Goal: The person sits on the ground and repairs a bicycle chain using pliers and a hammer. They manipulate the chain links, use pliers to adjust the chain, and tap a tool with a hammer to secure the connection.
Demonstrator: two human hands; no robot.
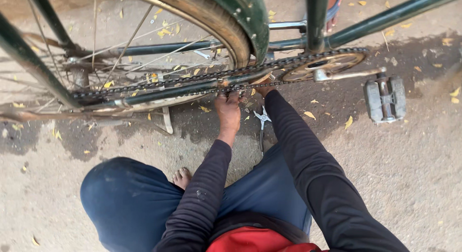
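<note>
Red cloth (250,240) at the waist and dark blue trousers (130,199) fill the bottom of the view; the person squats on sandy ground (409,175) with a bare foot (182,177) showing between the knees. Both arms, in dark sleeves, reach forward to the lower run of the bicycle chain (192,78). The left hand (227,110) is clenched around the chain and the green chain stay (159,94) beside it. The right hand (263,90) is mostly hidden behind its own sleeve; it appears to touch the chain, but its grip cannot be told. Pliers (262,121) lie untouched on the ground just below the hands. Farther off, the chain sits seated on the chainring (327,64), pedal (385,98) to the right, rear wheel (207,21) above left. Work on the chain is in progress; completion cannot be judged.
</note>
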